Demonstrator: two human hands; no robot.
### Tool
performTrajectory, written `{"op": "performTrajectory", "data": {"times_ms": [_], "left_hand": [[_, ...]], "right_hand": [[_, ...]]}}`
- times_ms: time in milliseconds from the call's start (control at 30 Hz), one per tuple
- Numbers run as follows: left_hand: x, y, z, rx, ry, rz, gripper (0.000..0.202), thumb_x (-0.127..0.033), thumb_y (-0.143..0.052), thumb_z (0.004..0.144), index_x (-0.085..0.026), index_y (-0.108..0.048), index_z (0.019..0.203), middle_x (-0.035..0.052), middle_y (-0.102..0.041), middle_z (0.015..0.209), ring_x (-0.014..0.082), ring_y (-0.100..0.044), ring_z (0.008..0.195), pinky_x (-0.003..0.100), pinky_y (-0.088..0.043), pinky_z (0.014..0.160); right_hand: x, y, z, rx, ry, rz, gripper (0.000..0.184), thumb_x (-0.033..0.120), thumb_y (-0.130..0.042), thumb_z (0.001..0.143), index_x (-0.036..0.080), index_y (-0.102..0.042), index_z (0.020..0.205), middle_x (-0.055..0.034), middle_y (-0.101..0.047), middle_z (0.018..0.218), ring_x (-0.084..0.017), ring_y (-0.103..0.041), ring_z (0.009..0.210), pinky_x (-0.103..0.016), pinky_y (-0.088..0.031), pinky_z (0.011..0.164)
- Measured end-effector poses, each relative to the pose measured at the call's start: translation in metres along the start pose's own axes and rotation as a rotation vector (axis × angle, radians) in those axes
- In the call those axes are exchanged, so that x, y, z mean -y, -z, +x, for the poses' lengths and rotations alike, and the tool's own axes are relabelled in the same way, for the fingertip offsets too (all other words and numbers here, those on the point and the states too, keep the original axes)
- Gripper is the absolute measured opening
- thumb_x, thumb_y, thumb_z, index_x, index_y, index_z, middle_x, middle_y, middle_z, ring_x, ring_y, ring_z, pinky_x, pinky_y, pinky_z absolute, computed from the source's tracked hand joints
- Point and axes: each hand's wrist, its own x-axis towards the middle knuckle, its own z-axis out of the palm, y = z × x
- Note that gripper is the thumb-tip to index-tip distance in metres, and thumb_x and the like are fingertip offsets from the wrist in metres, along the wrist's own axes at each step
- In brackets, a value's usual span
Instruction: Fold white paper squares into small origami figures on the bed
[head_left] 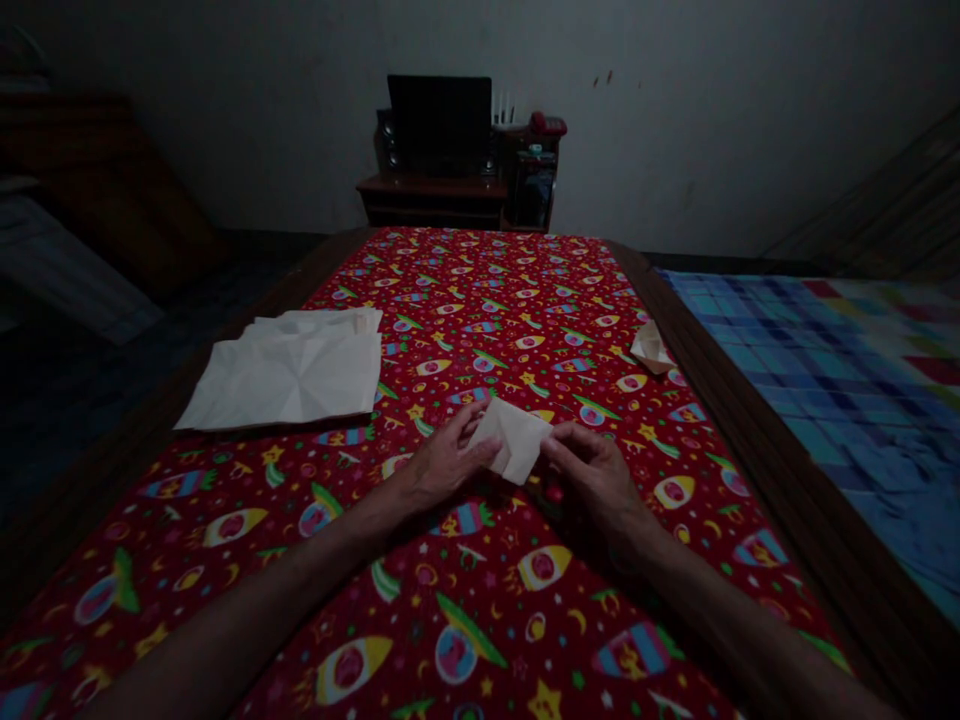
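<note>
Between my two hands is a small folded piece of paper (521, 440), pale and roughly square, held tilted just above the red patterned cloth (480, 560). My left hand (454, 450) grips its left side, with the thumb on top and the fingers behind. The thumb and index finger of my right hand (596, 470) pinch its right corner. To the left lies a stack of creased white paper sheets (292, 365). On the right part of the cloth rests another small folded paper (651, 348), partly brownish.
A desk (435, 190) with a dark monitor (441, 120) and a red telephone (547, 124) stands against the far wall. Brown table edges border the cloth. On the right is a blue checked sheet (810, 350); dark wooden furniture (82, 180) is at left. The room is dim.
</note>
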Motion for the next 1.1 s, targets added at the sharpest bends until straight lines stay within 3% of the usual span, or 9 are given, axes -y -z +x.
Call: {"op": "performTrajectory", "data": {"times_ms": [100, 233, 433, 500, 600, 667, 733, 900, 1100], "left_hand": [[-0.005, 0.0, -0.003, 0.069, 0.074, -0.117, 0.064, -0.046, -0.07, 0.067, -0.015, -0.051, 0.119, 0.0081, -0.066, 0.101, 0.0211, -0.063, 0.089, 0.03, -0.052, 0.075], [-0.006, 0.002, -0.004, -0.075, 0.125, -0.192, 0.059, -0.043, -0.069, 0.068, -0.014, -0.054, 0.116, 0.0045, -0.066, 0.085, 0.0149, -0.062, 0.071, 0.023, -0.049, 0.063], [0.001, 0.005, 0.001, -0.106, 0.053, 0.175, 0.048, -0.023, -0.061, 0.072, -0.014, -0.054, 0.118, -0.0026, -0.059, 0.067, 0.0121, -0.057, 0.064, 0.021, -0.046, 0.059], [0.003, 0.007, 0.004, -0.074, -0.029, 0.388, 0.044, -0.017, -0.059, 0.073, -0.016, -0.055, 0.117, -0.0026, -0.059, 0.068, 0.0127, -0.058, 0.067, 0.023, -0.047, 0.065], [0.007, 0.01, 0.006, -0.038, -0.237, 0.655, 0.041, -0.016, -0.058, 0.077, -0.017, -0.054, 0.117, 0.0026, -0.062, 0.09, 0.016, -0.059, 0.085, 0.029, -0.047, 0.078], [0.008, 0.01, 0.004, -0.062, -0.372, 0.748, 0.035, -0.017, -0.058, 0.079, -0.017, -0.054, 0.114, 0.0057, -0.059, 0.103, 0.018, -0.056, 0.096, 0.032, -0.046, 0.084], [0.007, 0.01, 0.0, -0.034, -0.436, 0.776, 0.022, -0.016, -0.054, 0.083, -0.017, -0.057, 0.104, 0.0059, -0.059, 0.101, 0.0176, -0.055, 0.095, 0.031, -0.046, 0.083], [0.0, 0.009, -0.01, 0.203, -0.45, 0.759, 0.016, -0.014, -0.047, 0.087, -0.017, -0.061, 0.093, 0.0044, -0.06, 0.092, 0.015, -0.057, 0.089, 0.027, -0.046, 0.082], [-0.001, 0.01, -0.01, 0.191, -0.36, 0.796, 0.017, -0.016, -0.057, 0.08, -0.017, -0.055, 0.096, 0.0032, -0.059, 0.094, 0.016, -0.056, 0.089, 0.028, -0.045, 0.081]], "right_hand": [[-0.003, -0.001, -0.001, 0.05, 0.098, -0.075, 0.021, 0.039, -0.067, 0.073, 0.018, -0.063, 0.072, 0.0024, -0.063, 0.068, -0.01, -0.056, 0.06, -0.02, -0.045, 0.056], [-0.006, 0.0, -0.001, 0.075, 0.125, -0.251, 0.024, 0.04, -0.061, 0.076, 0.018, -0.06, 0.067, 0.0021, -0.06, 0.061, -0.009, -0.052, 0.052, -0.019, -0.04, 0.047], [-0.004, 0.009, 0.002, 0.025, 0.146, -0.709, 0.027, 0.036, -0.054, 0.081, 0.017, -0.057, 0.063, 0.002, -0.056, 0.055, -0.011, -0.05, 0.051, -0.02, -0.037, 0.046], [-0.003, 0.014, 0.004, 0.034, 0.216, -0.794, 0.024, 0.034, -0.054, 0.083, 0.017, -0.059, 0.067, 0.0009, -0.058, 0.059, -0.012, -0.053, 0.054, -0.021, -0.039, 0.05], [-0.001, 0.018, 0.003, 0.209, 0.449, -0.874, 0.016, 0.03, -0.054, 0.085, 0.018, -0.063, 0.082, -0.0023, -0.063, 0.075, -0.013, -0.057, 0.066, -0.023, -0.043, 0.059], [0.0, 0.017, 0.002, 0.338, 0.59, -0.939, 0.016, 0.027, -0.051, 0.088, 0.019, -0.064, 0.089, -0.0042, -0.062, 0.083, -0.013, -0.057, 0.072, -0.023, -0.043, 0.063], [0.001, 0.016, 0.0, 0.395, 0.646, -1.026, 0.018, 0.026, -0.048, 0.09, 0.019, -0.064, 0.094, -0.0052, -0.06, 0.086, -0.012, -0.054, 0.072, -0.023, -0.042, 0.062], [0.002, 0.016, 0.002, 0.494, 0.677, -1.201, 0.022, 0.028, -0.046, 0.091, 0.021, -0.06, 0.106, -0.0043, -0.055, 0.083, -0.012, -0.049, 0.068, -0.022, -0.037, 0.057], [0.003, 0.016, 0.01, 0.535, 0.606, -1.213, 0.019, 0.025, -0.043, 0.091, 0.019, -0.057, 0.103, -0.0031, -0.054, 0.081, -0.012, -0.048, 0.066, -0.022, -0.034, 0.056]]}}
